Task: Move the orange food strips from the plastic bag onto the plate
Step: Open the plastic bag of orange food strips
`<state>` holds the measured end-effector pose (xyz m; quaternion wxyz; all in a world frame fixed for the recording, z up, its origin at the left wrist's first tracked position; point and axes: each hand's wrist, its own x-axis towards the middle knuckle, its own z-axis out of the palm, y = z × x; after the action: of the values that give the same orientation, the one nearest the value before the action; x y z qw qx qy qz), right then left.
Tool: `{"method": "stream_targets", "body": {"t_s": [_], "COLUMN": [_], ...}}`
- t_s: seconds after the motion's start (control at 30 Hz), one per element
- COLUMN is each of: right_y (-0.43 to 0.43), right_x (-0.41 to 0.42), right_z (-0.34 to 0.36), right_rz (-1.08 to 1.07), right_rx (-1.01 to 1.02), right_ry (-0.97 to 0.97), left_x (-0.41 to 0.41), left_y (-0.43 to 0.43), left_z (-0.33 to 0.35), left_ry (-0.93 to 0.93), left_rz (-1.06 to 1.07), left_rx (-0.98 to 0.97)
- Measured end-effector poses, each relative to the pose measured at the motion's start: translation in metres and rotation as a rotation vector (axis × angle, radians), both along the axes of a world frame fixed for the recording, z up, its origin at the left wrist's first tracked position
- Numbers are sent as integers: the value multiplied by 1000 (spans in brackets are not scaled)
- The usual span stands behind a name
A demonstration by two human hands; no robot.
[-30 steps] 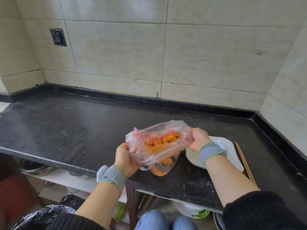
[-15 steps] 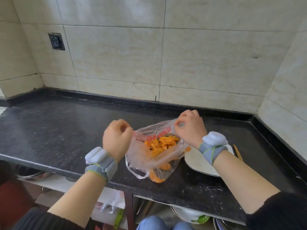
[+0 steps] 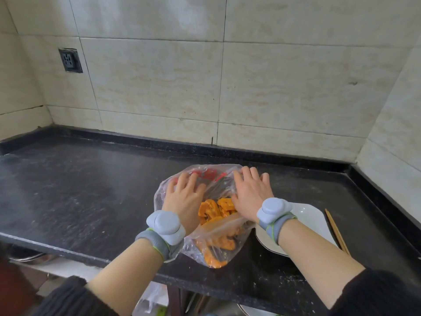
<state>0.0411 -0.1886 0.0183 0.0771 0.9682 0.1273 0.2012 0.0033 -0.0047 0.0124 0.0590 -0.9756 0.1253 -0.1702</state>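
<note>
Grip: released; left hand [image 3: 185, 198] and right hand [image 3: 250, 197] pressed flat on bag [image 3: 214, 245], fingers straight. Inside bag: orange strips [image 3: 213, 209]. Bag on surface [image 3: 91, 190], just left of plate [image 3: 305, 218].

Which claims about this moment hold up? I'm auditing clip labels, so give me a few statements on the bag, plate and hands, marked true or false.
1. The left hand and the right hand both rest flat, fingers straight, on the plastic bag. True.
2. The orange food strips already lie on the plate. False: they are inside the bag, and the plate's visible part holds none.
3. Chopsticks lie to the right of the plate. True.
4. The bag sits on a white counter. False: the counter is black.
</note>
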Motion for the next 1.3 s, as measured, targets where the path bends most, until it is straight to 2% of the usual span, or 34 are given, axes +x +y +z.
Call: {"method": "stream_targets", "body": {"t_s": [0.17, 0.27, 0.37, 0.47, 0.53, 0.63, 0.7, 0.87, 0.93, 1.1, 1.23, 1.3], "right_y": [13, 14, 14, 15, 15, 14, 14, 16, 15, 11, 14, 16], "right_x": [19, 27, 30, 31, 30, 28, 28, 30, 31, 40, 55, 61], "right_z": [-3, -6, -11, -12, -11, -13, -15, -12, -12, -7, -7, -11], "right_rz": [-155, -153, -115, -93, -98, -123, -143, -205, -201, -206, -267, -301], "right_rx": [2, -18, 168, 387, 351, 99, 15, 74, 252, 993, 1562, 1777], "right_ry": [78, 160, 176, 156, 201, 235, 233, 311, 323, 267, 416, 475], "left_x": [14, 22, 29, 34, 37, 44, 50, 55, 58, 59, 59, 58], "left_y": [3, 6, 5, 3, 2, 2, 3, 12, 20, 25, 26, 27], "left_z": [-5, -8, -11, -10, -9, -8, -8, -15, -21, -29, -33, -33], "left_ry": [139, 167, 120, 168, 213, 262, 340, 438, 459, 467, 393, 311], "left_rz": [64, 122, 169, 250, 287, 316, 332, 326, 317, 309, 319, 308], "left_rx": [-26, -67, -118, -99, -48, -12, -11, -46, -122, -253, -434, -519]}}
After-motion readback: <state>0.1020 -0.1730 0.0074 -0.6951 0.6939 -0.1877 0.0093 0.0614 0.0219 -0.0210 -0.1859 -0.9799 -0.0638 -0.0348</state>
